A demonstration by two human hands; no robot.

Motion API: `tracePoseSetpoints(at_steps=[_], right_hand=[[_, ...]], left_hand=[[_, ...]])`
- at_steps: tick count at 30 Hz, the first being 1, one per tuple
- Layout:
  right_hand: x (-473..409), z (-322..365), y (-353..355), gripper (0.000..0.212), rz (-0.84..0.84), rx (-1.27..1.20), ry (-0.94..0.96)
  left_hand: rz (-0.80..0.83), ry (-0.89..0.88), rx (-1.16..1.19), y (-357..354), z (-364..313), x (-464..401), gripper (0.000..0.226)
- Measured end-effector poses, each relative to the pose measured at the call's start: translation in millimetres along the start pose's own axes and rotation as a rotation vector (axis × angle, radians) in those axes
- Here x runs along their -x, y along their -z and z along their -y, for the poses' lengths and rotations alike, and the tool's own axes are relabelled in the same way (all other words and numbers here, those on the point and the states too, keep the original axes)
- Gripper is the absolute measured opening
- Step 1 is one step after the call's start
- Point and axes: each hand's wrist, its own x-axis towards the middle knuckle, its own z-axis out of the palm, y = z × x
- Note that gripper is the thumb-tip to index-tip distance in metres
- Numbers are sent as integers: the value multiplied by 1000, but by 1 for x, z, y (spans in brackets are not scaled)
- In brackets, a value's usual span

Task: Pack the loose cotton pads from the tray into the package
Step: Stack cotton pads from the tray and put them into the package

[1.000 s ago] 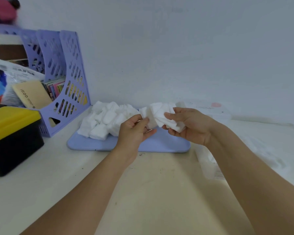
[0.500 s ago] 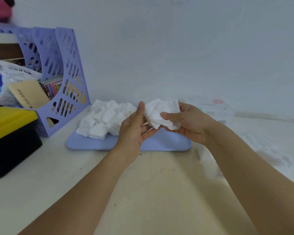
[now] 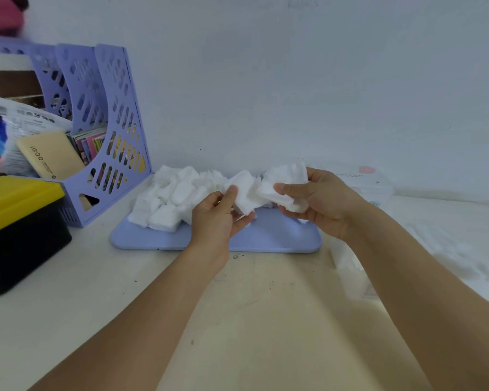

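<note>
Between your hands, above the lavender tray, soft white square cotton pads. Your left hand pinches one pad between thumb and fingers; your right hand grips a thick, fluffy stack of pads. Left of your left hand, a loose heap of pads lies on the smooth plastic tray. Under your right forearm, a clear crinkled package.
</note>
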Motion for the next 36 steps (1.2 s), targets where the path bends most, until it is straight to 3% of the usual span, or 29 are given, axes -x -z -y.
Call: tracePoseSetpoints(at_steps=[3, 6, 13, 18, 25, 29, 36], right_hand=[[1, 6, 4, 24, -23, -81, -7], [1, 3, -6, 23, 16, -156, -43], [-5, -18, -26, 35, -115, -14, 46], [-1, -19, -30, 36, -91, -78, 61], [-3, -14, -24, 36, 10, -121, -11], [-3, -10, -23, 42, 83, -92, -21], [-4, -12, -21, 27, 4, -137, 0]], left_hand=[[-39, -14, -24, 0, 1, -3, 18], [29, 9, 13, -4, 1, 2, 20], [139, 54, 95, -13, 2, 13, 25], [202, -6, 37, -14, 1, 14, 29], [105, -12, 78, -8, 0, 7, 13], [84, 20, 133, -7, -2, 5, 15], [85, 36, 166, -5, -3, 4, 16]])
